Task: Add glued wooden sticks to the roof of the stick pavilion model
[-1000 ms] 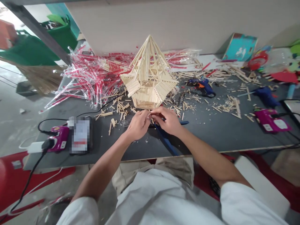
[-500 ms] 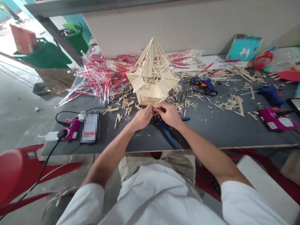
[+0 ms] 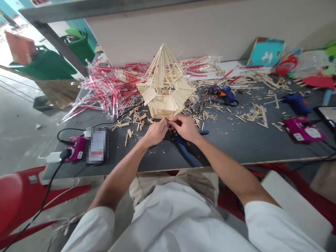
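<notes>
A model house of wooden sticks (image 3: 165, 85) with a pointed roof stands on the grey table (image 3: 236, 147). Just in front of its base, my left hand (image 3: 155, 132) and my right hand (image 3: 186, 127) meet with fingertips pinched together on a small wooden stick piece that is barely visible. Under my right hand lie blue-handled pliers (image 3: 185, 148). Short cut sticks (image 3: 135, 120) are scattered around the model.
A heap of red and clear wrappers (image 3: 110, 84) lies at the back left. A phone (image 3: 97, 145) and a purple charger (image 3: 75, 154) sit at the left. Blue glue guns (image 3: 225, 94) (image 3: 295, 101), a purple box (image 3: 304, 129) and a beige wall panel (image 3: 196, 28) lie to the right and behind.
My hands have stayed pinched together in front of the model, shifting only slightly. The view has moved a little as my head turned.
</notes>
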A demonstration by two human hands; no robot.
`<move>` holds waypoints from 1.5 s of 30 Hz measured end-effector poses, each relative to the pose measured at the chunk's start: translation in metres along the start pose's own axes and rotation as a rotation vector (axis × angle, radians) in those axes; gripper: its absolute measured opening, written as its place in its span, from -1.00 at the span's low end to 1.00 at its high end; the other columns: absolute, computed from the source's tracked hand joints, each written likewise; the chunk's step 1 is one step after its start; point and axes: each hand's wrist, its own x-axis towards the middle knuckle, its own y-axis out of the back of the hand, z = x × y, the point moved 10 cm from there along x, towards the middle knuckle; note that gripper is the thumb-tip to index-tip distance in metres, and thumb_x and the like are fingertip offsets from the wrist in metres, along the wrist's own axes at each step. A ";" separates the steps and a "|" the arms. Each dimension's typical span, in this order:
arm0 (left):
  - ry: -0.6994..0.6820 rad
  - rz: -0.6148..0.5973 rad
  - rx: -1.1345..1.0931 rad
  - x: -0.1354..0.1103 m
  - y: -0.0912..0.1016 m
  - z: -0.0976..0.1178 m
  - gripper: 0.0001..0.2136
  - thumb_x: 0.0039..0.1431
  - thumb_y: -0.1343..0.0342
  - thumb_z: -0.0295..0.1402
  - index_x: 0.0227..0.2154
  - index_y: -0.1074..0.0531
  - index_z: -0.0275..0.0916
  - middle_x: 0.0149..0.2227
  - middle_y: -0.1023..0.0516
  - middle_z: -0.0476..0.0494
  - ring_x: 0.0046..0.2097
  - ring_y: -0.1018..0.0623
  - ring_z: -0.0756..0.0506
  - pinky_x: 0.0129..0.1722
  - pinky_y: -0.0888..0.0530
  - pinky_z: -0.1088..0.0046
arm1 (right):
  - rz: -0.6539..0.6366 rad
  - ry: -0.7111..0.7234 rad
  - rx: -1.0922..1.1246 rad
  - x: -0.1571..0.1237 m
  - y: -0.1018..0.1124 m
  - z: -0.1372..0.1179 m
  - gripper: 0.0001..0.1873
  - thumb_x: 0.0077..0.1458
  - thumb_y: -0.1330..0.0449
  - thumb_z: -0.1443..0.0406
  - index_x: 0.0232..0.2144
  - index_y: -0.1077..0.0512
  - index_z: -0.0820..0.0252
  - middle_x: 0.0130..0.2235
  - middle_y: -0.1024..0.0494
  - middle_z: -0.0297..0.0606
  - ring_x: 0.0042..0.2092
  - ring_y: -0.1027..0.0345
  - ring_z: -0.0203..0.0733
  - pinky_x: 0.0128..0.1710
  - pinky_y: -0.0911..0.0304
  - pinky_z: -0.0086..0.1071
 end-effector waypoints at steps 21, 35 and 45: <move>0.013 -0.007 -0.004 0.003 -0.005 -0.007 -0.81 0.41 0.20 -0.32 -0.18 -0.30 -0.23 -0.32 -0.55 -0.16 -0.33 -0.51 -0.11 -0.30 -0.32 0.36 | 0.008 -0.042 0.044 -0.001 -0.003 0.007 -0.78 0.21 -0.31 0.12 -0.28 -0.58 0.15 -0.45 -0.59 -0.32 -0.49 -0.47 -0.26 -0.42 -0.41 -0.31; 0.017 -0.027 -0.007 0.001 -0.006 -0.009 -0.80 0.40 0.18 -0.32 -0.17 -0.33 -0.23 -0.30 -0.54 -0.16 -0.31 -0.50 -0.09 -0.28 -0.36 0.35 | 0.009 -0.031 0.040 -0.001 -0.004 0.009 -0.81 0.19 -0.33 0.16 -0.29 -0.58 0.16 -0.44 -0.59 -0.32 -0.51 -0.44 -0.28 -0.48 -0.37 -0.34; 0.030 -0.006 -0.032 0.001 -0.006 -0.010 -0.81 0.42 0.19 -0.31 -0.19 -0.32 -0.21 -0.33 -0.51 -0.13 -0.31 -0.50 -0.10 -0.28 -0.34 0.37 | 0.014 -0.046 0.051 -0.001 -0.004 0.015 -0.75 0.17 -0.35 0.10 -0.28 -0.59 0.15 -0.46 -0.58 -0.32 -0.53 -0.43 -0.27 -0.51 -0.36 -0.34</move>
